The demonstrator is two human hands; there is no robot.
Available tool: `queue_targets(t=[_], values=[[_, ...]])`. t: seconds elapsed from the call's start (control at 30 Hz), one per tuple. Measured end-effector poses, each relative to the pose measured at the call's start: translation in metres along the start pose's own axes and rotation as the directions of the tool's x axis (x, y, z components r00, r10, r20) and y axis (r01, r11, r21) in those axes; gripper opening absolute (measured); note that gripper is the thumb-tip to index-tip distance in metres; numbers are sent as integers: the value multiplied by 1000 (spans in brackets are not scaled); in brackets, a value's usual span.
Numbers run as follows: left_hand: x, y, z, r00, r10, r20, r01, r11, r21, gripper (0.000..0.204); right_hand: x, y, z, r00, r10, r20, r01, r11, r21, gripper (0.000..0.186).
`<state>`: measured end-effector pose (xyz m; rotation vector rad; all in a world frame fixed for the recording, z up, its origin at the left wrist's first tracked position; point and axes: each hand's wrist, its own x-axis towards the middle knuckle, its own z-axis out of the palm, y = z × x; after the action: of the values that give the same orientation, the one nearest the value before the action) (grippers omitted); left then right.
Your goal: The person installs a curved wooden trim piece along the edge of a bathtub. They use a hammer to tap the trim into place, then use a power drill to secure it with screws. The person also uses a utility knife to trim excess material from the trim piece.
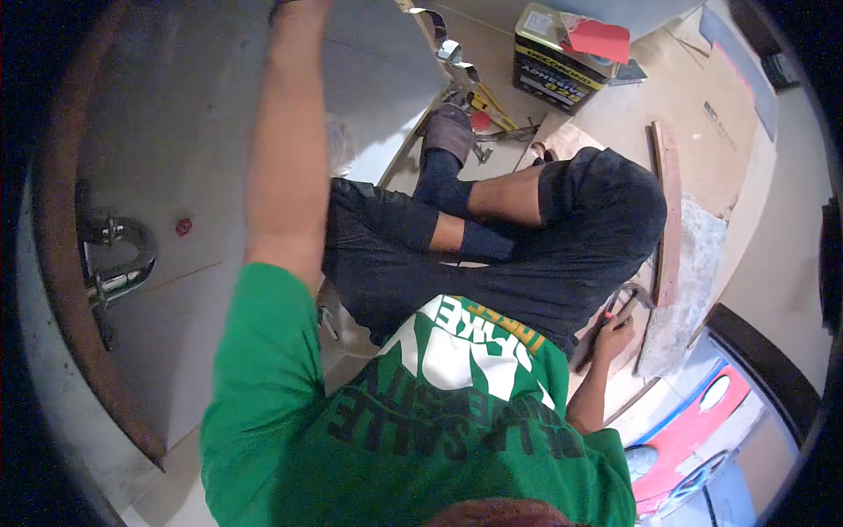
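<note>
My left arm [288, 167] reaches straight up across a large grey panel [176, 79], and its hand lies past the top edge of the picture. Low at my right side, my right hand [617, 336] is closed around a dark tool with a curved grey end [648, 292]; its exact kind is hard to make out. A long narrow wooden strip [668, 215] lies just beyond that hand. My legs [492, 215], in dark shorts, are folded in front of me.
Ahead stands a rectangular tin [558, 66] with a red piece on top. Loose tools [492, 110] lie beside my foot, near a curled metal strip [448, 48]. A chrome drain pipe [127, 277] is at left. Boards [694, 114] and a pink-red item [694, 439] are at right.
</note>
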<state>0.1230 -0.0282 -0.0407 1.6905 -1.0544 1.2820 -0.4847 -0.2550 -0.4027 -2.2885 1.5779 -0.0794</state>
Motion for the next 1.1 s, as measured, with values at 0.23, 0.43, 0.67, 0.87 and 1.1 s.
queue_targets(t=[0.23, 0.43, 0.67, 0.87, 1.1], values=[[7, -64, -22, 971, 208, 117, -227, 955, 190, 66, 12, 17, 10, 998, 50, 30, -49, 998, -50, 51], [7, -115, -16, 937, 331, 113, -349, 906, 241, 66, 13, 15, 11, 998, 60, 0, -60, 998, -31, 49], [-25, -190, -23, 797, -598, -80, 566, 788, -243, 74, 19, 24, 15, 999, 13, 35, -14, 1000, 11, 46], [-88, -214, -60, 384, -900, 204, 921, 389, -21, 65, 16, 5, 9, 998, 37, 42, -36, 999, -11, 47], [-330, -210, -82, -49, -860, 508, 987, -120, -106, 44, 19, 1, 1, 989, -7, 149, 6, 1000, 12, 56]])
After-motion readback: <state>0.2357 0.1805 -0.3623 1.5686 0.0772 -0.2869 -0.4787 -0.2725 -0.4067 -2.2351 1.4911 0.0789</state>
